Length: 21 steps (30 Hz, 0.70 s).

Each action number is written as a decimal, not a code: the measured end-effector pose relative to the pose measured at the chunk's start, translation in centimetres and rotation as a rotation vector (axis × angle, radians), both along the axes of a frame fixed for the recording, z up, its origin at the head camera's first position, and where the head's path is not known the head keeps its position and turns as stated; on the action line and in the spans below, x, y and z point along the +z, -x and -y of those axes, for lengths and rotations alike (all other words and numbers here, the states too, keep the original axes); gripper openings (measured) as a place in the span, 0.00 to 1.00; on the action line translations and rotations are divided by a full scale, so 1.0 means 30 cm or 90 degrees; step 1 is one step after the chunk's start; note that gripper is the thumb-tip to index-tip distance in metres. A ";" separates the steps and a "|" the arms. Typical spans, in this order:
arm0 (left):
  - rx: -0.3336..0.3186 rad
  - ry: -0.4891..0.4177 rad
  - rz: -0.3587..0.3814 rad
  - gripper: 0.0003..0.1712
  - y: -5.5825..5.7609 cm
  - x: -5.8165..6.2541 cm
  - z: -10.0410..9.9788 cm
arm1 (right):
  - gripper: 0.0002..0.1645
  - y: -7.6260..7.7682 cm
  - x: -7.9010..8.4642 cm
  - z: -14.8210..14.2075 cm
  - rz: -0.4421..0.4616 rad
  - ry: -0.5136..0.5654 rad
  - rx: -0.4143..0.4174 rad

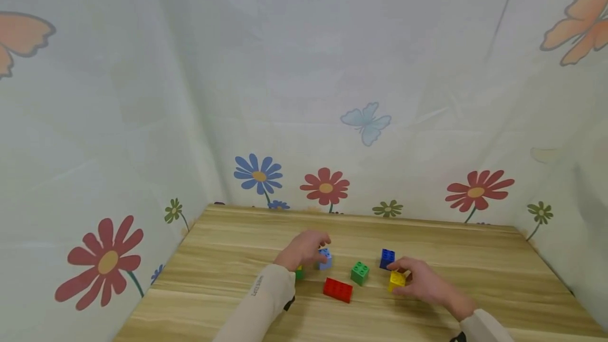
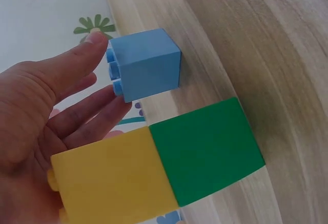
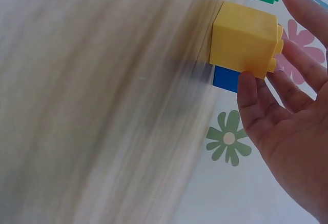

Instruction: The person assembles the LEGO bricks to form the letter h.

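My left hand (image 1: 306, 249) reaches around a light blue brick (image 2: 148, 65), thumb by its studded top and the other fingers bent beyond it. Near that palm stands a stack of a yellow brick (image 2: 110, 178) on a green brick (image 2: 210, 152), mostly hidden by the hand in the head view. Over on the right, my right hand (image 1: 423, 280) surrounds a single yellow brick (image 3: 243, 37) with spread, bent fingers; one fingertip overlaps its side in the right wrist view. The thumb there stands apart from the brick. A dark blue brick (image 1: 387, 258) sits just behind that yellow one.
Between the hands lie a long red brick (image 1: 338, 290) and a square green brick (image 1: 360, 273), on a wood-grained table (image 1: 228, 241). Behind and beside the table hangs a pale cloth (image 1: 304, 78) printed with flowers and butterflies.
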<state>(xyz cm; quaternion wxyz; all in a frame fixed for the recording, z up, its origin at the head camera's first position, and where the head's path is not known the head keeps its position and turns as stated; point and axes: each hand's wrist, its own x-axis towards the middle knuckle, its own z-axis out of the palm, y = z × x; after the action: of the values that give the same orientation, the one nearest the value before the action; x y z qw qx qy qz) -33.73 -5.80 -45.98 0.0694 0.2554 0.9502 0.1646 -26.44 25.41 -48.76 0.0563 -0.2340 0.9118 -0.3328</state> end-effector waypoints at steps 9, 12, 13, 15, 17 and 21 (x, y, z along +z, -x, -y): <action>0.003 0.061 -0.015 0.25 -0.010 -0.004 -0.011 | 0.28 0.002 -0.022 0.000 0.011 -0.008 0.005; -0.002 0.075 -0.028 0.24 -0.010 -0.008 -0.010 | 0.29 0.003 -0.027 -0.006 0.017 -0.007 0.011; -0.005 0.079 -0.034 0.23 -0.009 -0.008 -0.010 | 0.29 0.003 -0.027 -0.008 0.022 -0.005 0.013; -0.009 0.084 -0.042 0.21 -0.011 -0.007 -0.008 | 0.30 0.001 -0.027 -0.011 0.025 0.002 0.019; -0.016 0.087 -0.052 0.19 -0.011 -0.007 -0.006 | 0.30 0.001 -0.029 -0.014 0.027 0.004 0.021; -0.023 0.068 -0.041 0.20 -0.014 -0.009 -0.002 | 0.30 0.001 -0.034 -0.019 0.027 0.002 0.020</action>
<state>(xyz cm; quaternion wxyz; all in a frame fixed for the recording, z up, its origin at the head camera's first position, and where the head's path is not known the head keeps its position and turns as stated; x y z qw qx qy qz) -33.29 -5.75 -46.24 0.0551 0.2739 0.9546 0.1038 -26.48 25.98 -49.76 0.0808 -0.2412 0.9061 -0.3381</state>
